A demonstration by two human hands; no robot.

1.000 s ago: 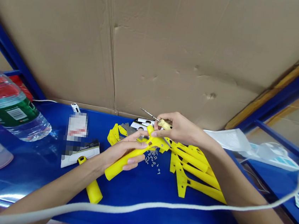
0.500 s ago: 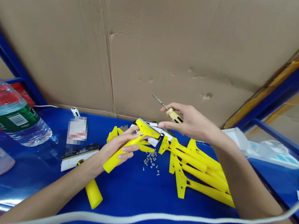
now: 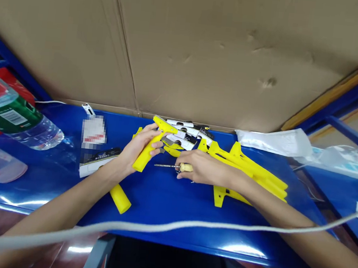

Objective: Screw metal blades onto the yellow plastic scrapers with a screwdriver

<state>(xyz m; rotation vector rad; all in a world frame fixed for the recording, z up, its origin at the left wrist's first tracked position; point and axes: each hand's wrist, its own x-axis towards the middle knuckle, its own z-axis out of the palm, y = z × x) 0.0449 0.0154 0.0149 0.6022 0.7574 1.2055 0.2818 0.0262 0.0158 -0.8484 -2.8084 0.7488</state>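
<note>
My left hand [image 3: 134, 148] is wrapped round a yellow T-shaped scraper handle [image 3: 145, 155], its wide head tilted up and away. In my right hand [image 3: 207, 167] is a screwdriver [image 3: 186, 167] with a pale yellow grip, its shaft pointing left. The right fingertips reach down to the small loose screws on the table, which the hand mostly hides. Whether the fingers pinch a screw cannot be made out. More yellow scraper handles [image 3: 264, 177] lie in a pile under and beyond the right forearm.
Black-and-white packages [image 3: 186, 141] lie behind my hands on the blue table [image 3: 171, 210]. Another package [image 3: 94, 165] and a yellow handle [image 3: 121, 199] are by the left forearm. A large water bottle [image 3: 17, 115] lies at left. A white cable [image 3: 188, 223] crosses the foreground.
My right hand has come down with the screwdriver from above the packages to the loose screws. My left hand still holds the scraper handle. The view has tilted down, showing the floor.
</note>
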